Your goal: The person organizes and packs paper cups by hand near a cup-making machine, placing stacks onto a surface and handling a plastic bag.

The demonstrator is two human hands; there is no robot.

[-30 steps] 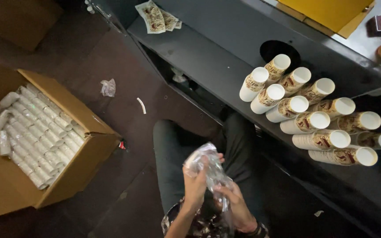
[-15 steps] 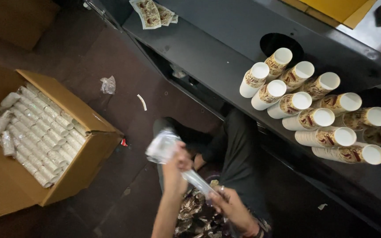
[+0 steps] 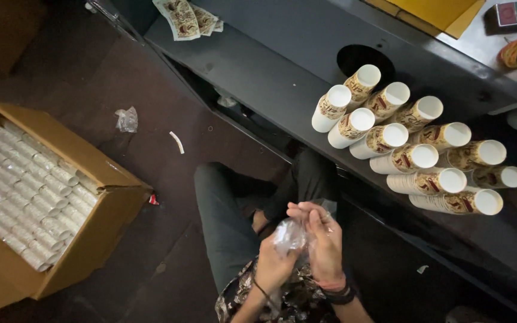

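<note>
Both my hands meet over my lap around a crumpled clear plastic bag (image 3: 288, 234). My left hand (image 3: 273, 263) grips the bag from below. My right hand (image 3: 321, 242) closes over its upper side, fingers curled on the plastic. Stacks of printed paper cups (image 3: 414, 140) lie on their sides on the dark metal shelf (image 3: 258, 72) to my right, white open mouths facing me. Whether the bag holds anything is hidden by my fingers.
An open cardboard box (image 3: 100, 215) packed with several rows of bagged cup stacks stands on the floor at left. A crumpled plastic scrap (image 3: 127, 119) lies on the floor. Flat printed cup blanks (image 3: 186, 15) rest on the shelf's far end. My legs (image 3: 222, 209) are folded below.
My left hand had swung out left with the plastic bag raised; now it is back at my lap, and both hands are bunched together around the bag.
</note>
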